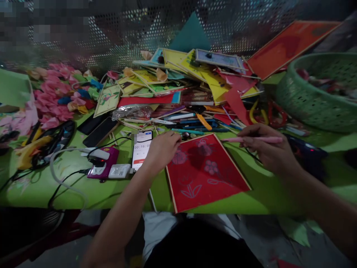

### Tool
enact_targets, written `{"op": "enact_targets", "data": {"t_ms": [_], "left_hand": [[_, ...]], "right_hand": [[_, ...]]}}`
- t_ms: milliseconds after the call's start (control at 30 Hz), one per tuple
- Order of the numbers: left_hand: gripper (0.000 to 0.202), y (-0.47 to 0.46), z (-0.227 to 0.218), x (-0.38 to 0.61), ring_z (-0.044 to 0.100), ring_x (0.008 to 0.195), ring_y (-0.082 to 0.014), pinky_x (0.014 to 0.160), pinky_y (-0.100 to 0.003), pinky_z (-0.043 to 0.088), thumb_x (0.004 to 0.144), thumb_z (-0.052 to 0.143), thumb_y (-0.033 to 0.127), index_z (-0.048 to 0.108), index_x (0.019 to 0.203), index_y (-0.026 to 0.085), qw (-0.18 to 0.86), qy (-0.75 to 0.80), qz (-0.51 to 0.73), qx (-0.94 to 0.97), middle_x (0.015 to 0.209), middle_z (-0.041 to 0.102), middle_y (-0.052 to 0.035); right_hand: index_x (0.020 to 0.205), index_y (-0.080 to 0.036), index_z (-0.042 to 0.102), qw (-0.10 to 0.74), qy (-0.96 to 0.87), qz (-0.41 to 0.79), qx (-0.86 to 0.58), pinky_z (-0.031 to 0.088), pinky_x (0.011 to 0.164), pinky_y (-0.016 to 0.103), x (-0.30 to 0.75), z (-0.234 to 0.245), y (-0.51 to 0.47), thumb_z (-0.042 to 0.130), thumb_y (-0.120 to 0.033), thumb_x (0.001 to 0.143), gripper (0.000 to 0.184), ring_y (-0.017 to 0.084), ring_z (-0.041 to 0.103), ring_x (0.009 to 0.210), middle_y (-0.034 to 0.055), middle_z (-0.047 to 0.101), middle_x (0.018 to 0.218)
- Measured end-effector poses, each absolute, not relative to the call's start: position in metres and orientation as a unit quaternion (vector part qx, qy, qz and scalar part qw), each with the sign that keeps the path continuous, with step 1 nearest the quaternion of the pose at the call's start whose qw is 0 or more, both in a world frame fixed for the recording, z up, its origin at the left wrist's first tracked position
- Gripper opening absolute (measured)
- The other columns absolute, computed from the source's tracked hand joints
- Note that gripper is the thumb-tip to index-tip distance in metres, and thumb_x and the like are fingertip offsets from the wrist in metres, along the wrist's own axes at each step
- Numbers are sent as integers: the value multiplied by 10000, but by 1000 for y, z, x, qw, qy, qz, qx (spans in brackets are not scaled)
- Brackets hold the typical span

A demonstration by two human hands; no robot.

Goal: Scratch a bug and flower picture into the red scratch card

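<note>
One four-sided red panel (205, 178), chalky drawings inside pale strips, lies on the worktop (119, 194)! The right hand (272, 154) grasps one slim pink pen (270, 140) just right of it; the left hand (163, 149) is at its far-left corner, grip impossible to tell. One round, perforated basket (309, 100) stands farther right.

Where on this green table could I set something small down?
Bare green tabletop shows between the red panel and your right forearm; another patch lies between the purple power strip, the table's front edge and your left forearm. Behind the red panel, pens and yellow panels are heaped.
</note>
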State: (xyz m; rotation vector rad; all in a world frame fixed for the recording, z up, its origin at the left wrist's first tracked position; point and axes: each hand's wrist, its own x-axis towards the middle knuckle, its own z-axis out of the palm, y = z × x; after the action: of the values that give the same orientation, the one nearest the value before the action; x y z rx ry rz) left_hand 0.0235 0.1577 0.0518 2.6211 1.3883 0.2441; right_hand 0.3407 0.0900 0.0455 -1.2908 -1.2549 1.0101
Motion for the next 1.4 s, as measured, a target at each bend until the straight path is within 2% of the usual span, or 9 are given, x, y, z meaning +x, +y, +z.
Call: {"op": "enact_targets", "data": {"t_ms": [233,367,433,567,667,767,933,1133,1400], "left_hand": [[126,138,88,5,697,1067,-229,943,-365,498,1027,597,221,708,1084,208,69,451,131,880,1104,759,-43],[148,88,99,-4,714,1011,-214,896,-364,497,1046,587,265,718,1102,224,66,355,171,917,1119,789,-24],[164,54,92,-1,714,998,-200,898,-368,496,1045,589,263,710,1152,232,66,316,174,930,1153,793,-5],[341,-4,61,24,685,1137,-179,991,-366,494,1031,628,437,655,1321,258,97,273,168,942,1334,749,41],[499,-25,36,50,628,1281,-175,1041,-360,499,1018,628,497,588,1439,232,93,249,167,949,1481,668,26],[583,-30,16,70,552,1409,-210,1136,-397,461,1016,623,493,532,1512,200,77,253,150,953,1595,564,-32],[565,-27,-7,85,576,1389,-238,1116,-426,477,1008,630,501,570,1490,213,41,287,180,940,1615,537,-56],[459,-25,-20,90,599,1288,-164,1066,-340,494,998,667,410,634,1434,268,10,318,243,916,1562,596,63],[338,-26,-26,94,583,1302,-127,1050,-313,469,1074,529,297,697,1367,300,7,340,297,892,1534,612,113]], "right_hand": [[930,-242,831,551,-463,433,-543,450,552,241,339,53,47,910,-404,784,232,163,679,724,52,784,820],[897,-236,845,588,-403,449,-539,467,537,237,334,38,15,914,-449,745,270,161,658,654,71,795,764],[879,-235,849,583,-392,443,-557,471,539,227,332,29,6,904,-452,749,259,149,638,623,70,798,736],[841,-237,826,581,-387,428,-573,466,538,210,332,16,0,895,-425,762,215,136,639,625,39,780,725],[861,-237,798,572,-401,422,-578,479,551,226,332,12,1,889,-439,769,239,158,663,666,29,772,758],[868,-237,761,555,-426,409,-586,470,560,245,331,11,2,882,-413,790,228,158,631,635,11,746,736],[783,-230,726,534,-460,374,-602,388,523,253,324,17,3,860,-393,821,214,133,511,572,-21,655,671],[735,-227,683,506,-488,350,-619,406,513,271,318,26,2,864,-450,790,293,147,518,552,-20,628,637],[760,-237,680,471,-523,326,-631,442,538,279,322,19,-1,781,-434,873,248,166,564,595,-8,642,680]]}}
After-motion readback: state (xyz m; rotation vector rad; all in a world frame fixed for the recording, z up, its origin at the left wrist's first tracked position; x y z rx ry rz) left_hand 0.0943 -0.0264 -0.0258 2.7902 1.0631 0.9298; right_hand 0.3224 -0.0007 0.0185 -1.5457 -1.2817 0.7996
